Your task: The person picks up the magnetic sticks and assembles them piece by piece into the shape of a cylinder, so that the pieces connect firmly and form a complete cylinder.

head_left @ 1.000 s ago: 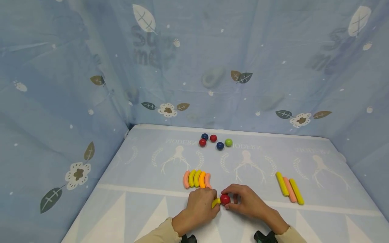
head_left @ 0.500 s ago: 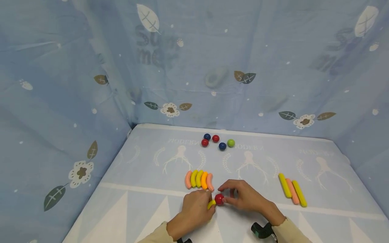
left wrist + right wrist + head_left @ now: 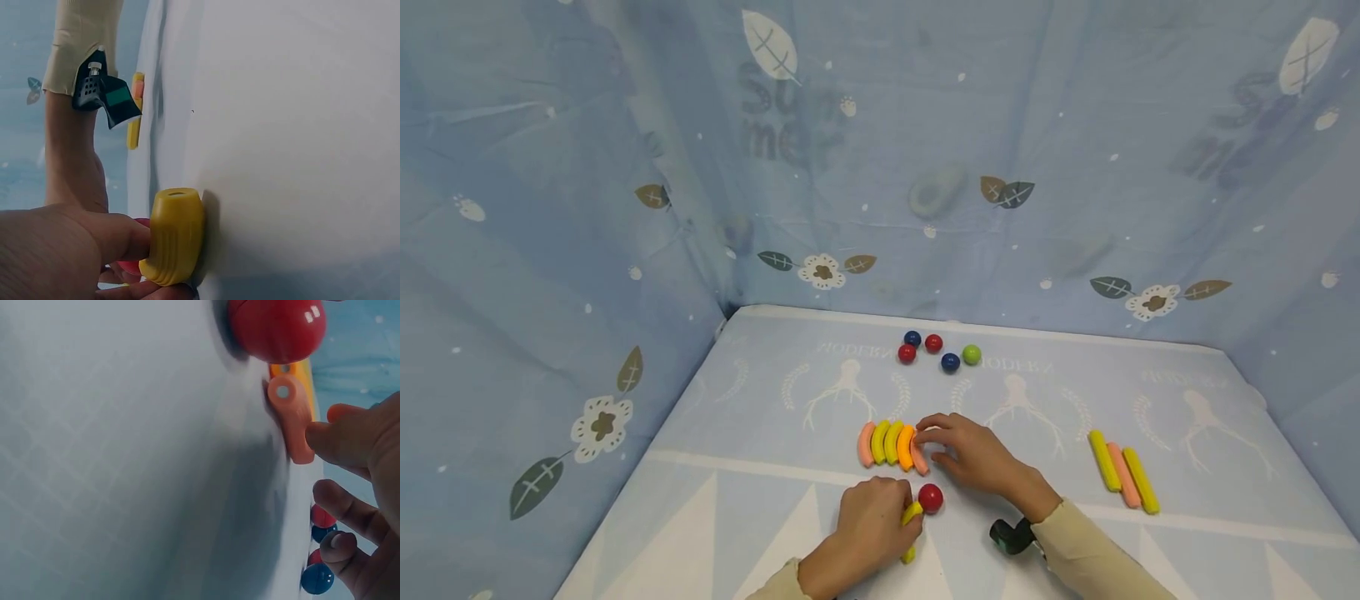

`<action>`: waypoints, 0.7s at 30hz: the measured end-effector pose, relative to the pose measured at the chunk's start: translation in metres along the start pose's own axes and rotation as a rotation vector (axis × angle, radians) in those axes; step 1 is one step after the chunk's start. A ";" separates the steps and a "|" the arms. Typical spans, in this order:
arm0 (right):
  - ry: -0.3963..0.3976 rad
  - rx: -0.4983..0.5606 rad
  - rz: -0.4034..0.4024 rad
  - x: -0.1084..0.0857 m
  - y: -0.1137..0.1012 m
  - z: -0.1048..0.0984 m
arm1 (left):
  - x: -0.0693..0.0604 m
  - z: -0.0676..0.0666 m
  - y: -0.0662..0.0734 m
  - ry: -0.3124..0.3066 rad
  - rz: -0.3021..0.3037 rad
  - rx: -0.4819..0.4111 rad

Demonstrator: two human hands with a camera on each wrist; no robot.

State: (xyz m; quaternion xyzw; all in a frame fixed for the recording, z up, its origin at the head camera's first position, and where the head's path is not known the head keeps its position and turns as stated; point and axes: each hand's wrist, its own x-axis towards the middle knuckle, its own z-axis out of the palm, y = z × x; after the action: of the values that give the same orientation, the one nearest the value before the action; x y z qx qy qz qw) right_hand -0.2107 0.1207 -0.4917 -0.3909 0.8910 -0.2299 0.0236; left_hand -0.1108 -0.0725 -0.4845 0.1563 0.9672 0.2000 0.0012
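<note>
My left hand (image 3: 872, 517) grips a yellow curved plastic piece (image 3: 912, 512), banana-like; its near end (image 3: 178, 234), with a small recess, shows in the left wrist view. At the piece's far end is a red ball (image 3: 931, 498); I cannot tell whether they are joined. My right hand (image 3: 973, 454) is over the right end of a row of curved pieces, fingers spread and bent around a pink curved piece (image 3: 919, 460). In the right wrist view one finger touches or nearly touches this pink piece (image 3: 290, 422), which has a hole in its end.
Left of the pink piece lie orange (image 3: 906, 450), yellow-green (image 3: 891, 442) and pink (image 3: 866, 444) curved pieces. Several balls, including a green ball (image 3: 972, 354), sit farther back. Straight yellow (image 3: 1103, 461) and pink (image 3: 1122, 475) sticks lie at the right. Patterned cloth (image 3: 880, 167) surrounds the table.
My right hand has let go of the red ball and moved away to the pink curved piece. My left hand, still holding the yellow piece, has shifted slightly left and nearer with the ball.
</note>
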 end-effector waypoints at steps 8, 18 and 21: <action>0.017 -0.133 -0.036 0.003 -0.002 0.001 | -0.001 0.001 -0.002 -0.001 0.012 -0.006; 0.025 -0.187 -0.024 -0.001 0.002 0.002 | -0.001 -0.001 -0.002 -0.012 -0.003 -0.013; 0.046 -0.202 -0.032 -0.004 0.003 0.002 | -0.001 0.000 -0.003 -0.013 -0.011 -0.027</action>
State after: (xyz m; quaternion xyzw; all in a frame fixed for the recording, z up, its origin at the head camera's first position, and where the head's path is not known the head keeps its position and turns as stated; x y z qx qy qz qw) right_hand -0.2100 0.1246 -0.4952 -0.3999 0.9036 -0.1482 -0.0401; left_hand -0.1105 -0.0753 -0.4853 0.1523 0.9653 0.2120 0.0108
